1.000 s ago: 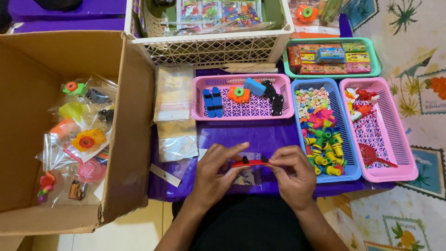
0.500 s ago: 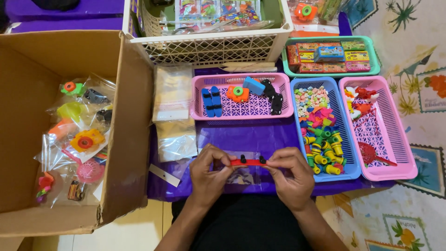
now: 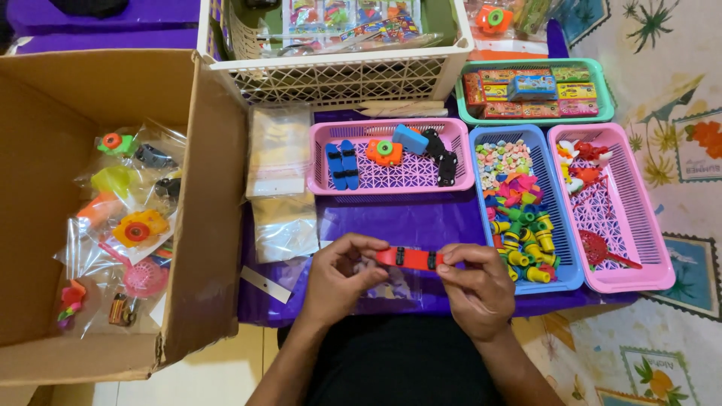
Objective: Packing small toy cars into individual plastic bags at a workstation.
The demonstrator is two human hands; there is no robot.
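Note:
Both my hands hold a small red toy skateboard [image 3: 410,259] with black wheels over the purple mat [image 3: 406,222]. My left hand [image 3: 342,280] pinches its left end, my right hand [image 3: 476,289] grips its right end. A clear plastic bag [image 3: 387,287] lies under the hands. Beyond them a pink tray [image 3: 451,174] holds two blue skateboards [image 3: 343,165], an orange toy [image 3: 383,152], a blue block and black pieces.
An open cardboard box [image 3: 214,225] at left holds several bagged toys. A stack of clear bags [image 3: 280,180] lies beside it. A blue tray [image 3: 564,256] of small colourful pieces, a pink tray [image 3: 639,225], a green tray [image 3: 538,116] of little boxes and a white basket [image 3: 338,79] stand around.
The hands have shifted slightly on the red skateboard; the left fingers have closed more over its left end. Trays and box stay put.

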